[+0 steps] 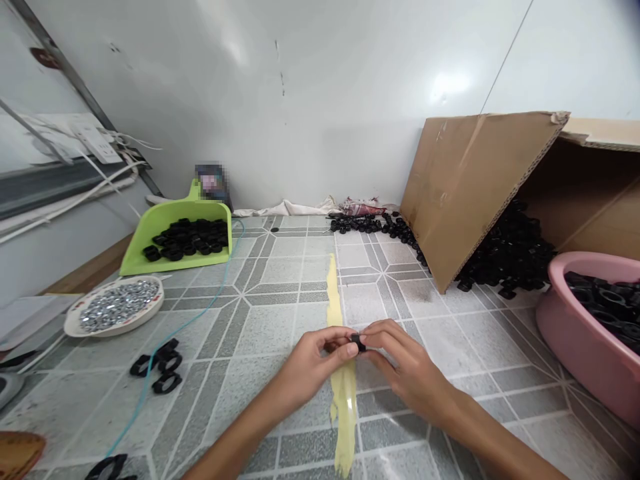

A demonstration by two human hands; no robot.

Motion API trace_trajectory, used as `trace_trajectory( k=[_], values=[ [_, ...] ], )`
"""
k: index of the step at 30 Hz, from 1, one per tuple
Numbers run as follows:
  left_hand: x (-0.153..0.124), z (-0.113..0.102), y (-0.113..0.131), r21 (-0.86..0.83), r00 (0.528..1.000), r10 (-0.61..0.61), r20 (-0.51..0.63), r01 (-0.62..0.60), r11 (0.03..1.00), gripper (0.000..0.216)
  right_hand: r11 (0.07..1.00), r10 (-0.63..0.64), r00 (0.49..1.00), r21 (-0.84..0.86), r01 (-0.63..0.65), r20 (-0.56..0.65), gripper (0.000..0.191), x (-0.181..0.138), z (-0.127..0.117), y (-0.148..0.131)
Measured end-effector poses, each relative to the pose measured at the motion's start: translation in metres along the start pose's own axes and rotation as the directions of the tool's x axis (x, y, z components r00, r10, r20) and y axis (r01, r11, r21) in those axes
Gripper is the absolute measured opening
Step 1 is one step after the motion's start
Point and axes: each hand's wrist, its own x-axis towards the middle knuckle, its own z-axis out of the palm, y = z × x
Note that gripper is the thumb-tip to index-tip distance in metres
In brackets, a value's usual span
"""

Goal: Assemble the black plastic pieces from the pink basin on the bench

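Note:
A small black plastic part (pixel 358 342) is pinched between both hands above the tiled surface, largely covered by the fingertips. My left hand (pixel 320 355) grips it from the left with thumb and fingers. From the right, my right hand (pixel 404 355) closes its thumb and fingertips on the same part. A yellow strip (pixel 343 393) runs along the tiles beneath the hands. Several black rings (pixel 167 382) lie to the left, beside a thin teal cord (pixel 193 320). Whether the held part is one of these rings I cannot tell.
A green dustpan (pixel 136 257) holds black rings; near it sits a white dish (pixel 73 328) of shiny metal pieces. On the right, a tipped cardboard box (pixel 463 180) spills black parts (pixel 510 250) next to a pink basin (pixel 560 340). More black parts (pixel 357 223) lie along the wall.

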Motion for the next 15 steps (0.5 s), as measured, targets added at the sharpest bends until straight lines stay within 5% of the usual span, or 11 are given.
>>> trace_trajectory(
  k=[3,7,10,15],
  values=[
    [0.0007,-0.0021,-0.0017,-0.08,1.0,-0.011,0.027,0.013,0.997,0.036,0.999,-0.047,0.999,-0.025,0.046,-0.028,0.018,-0.001,0.0011,0.0001],
    [0.0007,-0.0032,-0.0024,-0.104,1.0,-0.019,0.001,0.019,0.994,0.037,0.977,0.2,0.98,0.071,-0.199,-0.006,0.011,0.0007,0.0008,-0.0031],
    [0.0003,-0.0033,-0.0013,-0.071,1.0,-0.005,-0.002,0.005,0.997,0.039,0.912,0.372,0.928,0.172,-0.372,0.032,0.024,0.0026,0.003,-0.0051],
    [0.0004,-0.0014,-0.0018,-0.023,1.0,0.022,0.003,-0.022,0.999,0.037,0.895,0.429,0.902,0.113,-0.431,0.044,0.05,0.0018,0.0091,-0.0066]
  ],
)
